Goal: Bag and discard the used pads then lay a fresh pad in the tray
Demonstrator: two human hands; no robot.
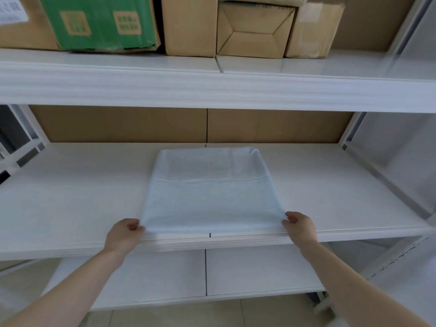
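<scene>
A pale blue-white pad [212, 204] is spread over the middle shelf [82, 197], draped across what looks like a shallow tray whose far rim [207, 152] shows through the pad. The tray itself is almost wholly hidden. My left hand [123, 234] pinches the pad's near left corner at the shelf's front edge. My right hand [300, 226] pinches the near right corner. The pad's near edge is stretched taut between both hands. No used pads or bag are in view.
White metal shelving surrounds the pad. The upper shelf [212, 88] holds several cardboard boxes, among them a green box [99, 22]. Brown cardboard backs the middle shelf. A lower shelf [259, 272] sits beneath, with tiled floor below it. A shelf upright [354, 128] stands at the right.
</scene>
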